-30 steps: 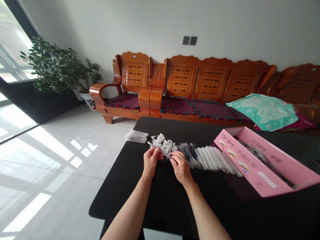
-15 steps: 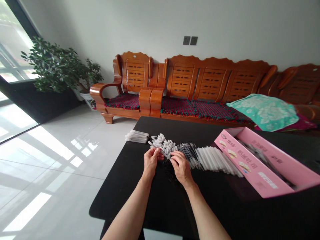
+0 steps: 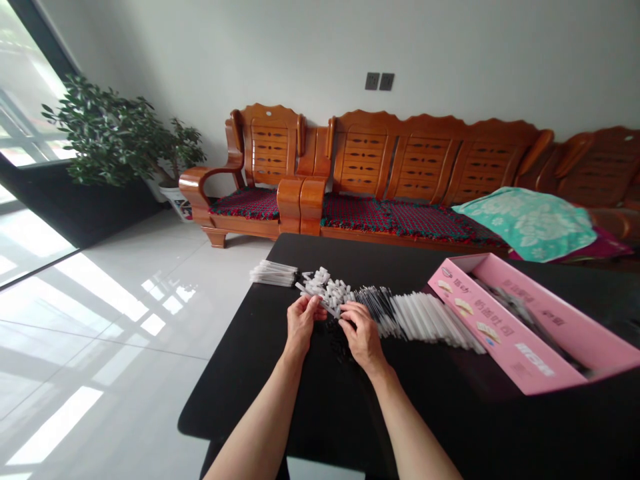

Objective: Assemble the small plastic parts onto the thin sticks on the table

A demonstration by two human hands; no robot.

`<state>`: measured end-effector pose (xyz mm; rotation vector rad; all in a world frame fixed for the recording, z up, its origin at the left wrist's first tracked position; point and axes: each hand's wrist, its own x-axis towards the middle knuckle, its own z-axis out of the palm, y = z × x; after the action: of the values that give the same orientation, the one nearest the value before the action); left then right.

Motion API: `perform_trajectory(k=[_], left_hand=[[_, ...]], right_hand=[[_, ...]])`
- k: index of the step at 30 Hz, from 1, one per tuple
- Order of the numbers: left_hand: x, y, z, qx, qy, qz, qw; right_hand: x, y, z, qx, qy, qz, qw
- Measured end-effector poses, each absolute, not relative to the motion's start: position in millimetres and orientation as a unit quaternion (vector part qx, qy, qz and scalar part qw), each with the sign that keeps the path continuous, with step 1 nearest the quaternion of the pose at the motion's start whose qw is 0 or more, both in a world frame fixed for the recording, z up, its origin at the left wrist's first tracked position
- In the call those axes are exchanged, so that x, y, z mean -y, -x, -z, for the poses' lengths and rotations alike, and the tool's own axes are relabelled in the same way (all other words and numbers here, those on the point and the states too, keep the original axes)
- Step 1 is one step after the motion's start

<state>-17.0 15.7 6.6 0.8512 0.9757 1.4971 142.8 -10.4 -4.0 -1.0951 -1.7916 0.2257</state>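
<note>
A slender white piece [image 3: 311,291] is clenched in the left hand [image 3: 301,321]. The right hand [image 3: 363,337] is curled at the edge of a heap of white plastic pieces [image 3: 325,287]; whether anything is grasped by it cannot be told. Small black parts [image 3: 337,340] are scattered beneath the hands. The heap lies on a black surface [image 3: 240,393], between a bundle of clear tubes [image 3: 270,272] and a fanned row of clear tubes [image 3: 425,323]; a pink carton [image 3: 520,327] is set to the right.
</note>
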Motion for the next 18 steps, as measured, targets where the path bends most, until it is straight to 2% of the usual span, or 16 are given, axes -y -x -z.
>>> perform_trajectory(k=[18], left_hand=[[-16.5, 16.8, -5.8, -0.413, -0.354, -0.638, 0.545]], right_hand=[[10.1, -143.5, 5.0, 0.734, 0.462, -0.099, 0.487]])
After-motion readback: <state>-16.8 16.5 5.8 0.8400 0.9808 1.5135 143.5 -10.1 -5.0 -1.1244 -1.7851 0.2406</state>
